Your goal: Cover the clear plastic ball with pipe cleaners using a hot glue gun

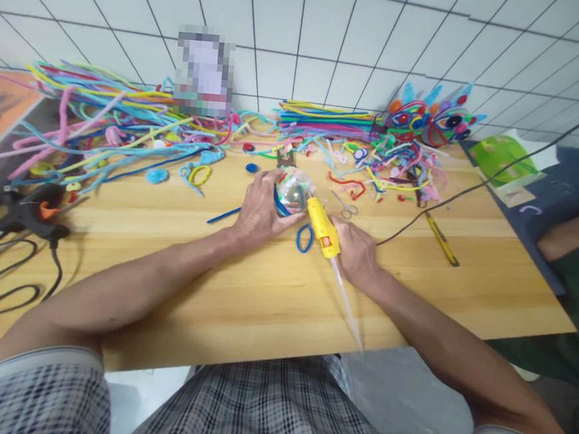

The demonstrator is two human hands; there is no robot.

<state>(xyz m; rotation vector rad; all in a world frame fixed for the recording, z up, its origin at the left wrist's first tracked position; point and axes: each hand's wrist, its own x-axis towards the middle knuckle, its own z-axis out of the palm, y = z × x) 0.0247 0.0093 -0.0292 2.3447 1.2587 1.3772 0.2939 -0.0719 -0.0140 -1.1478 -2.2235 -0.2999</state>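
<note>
My right hand (358,250) is wrapped round a yellow hot glue gun (323,228), with a clear glue stick (347,302) poking out of its rear end. The gun's nozzle points at a clear plastic ball (294,194) that has colourful bits on or in it. Around the ball's left side curl the fingers of my left hand (260,211), its thumb under the near edge. A blue pipe cleaner (224,214) sticks out to the left beneath that hand. A blue pipe-cleaner loop (305,238) lies just in front of the ball.
Heaps of pipe cleaners (126,124) and a bundle (327,121) line the wall. Scissors (345,207) and a yellow utility knife (441,239) lie to the right. A black cord (451,198) crosses there. A black clamp-like tool (34,213) with cables sits left. Another person's arm (576,229) is at right.
</note>
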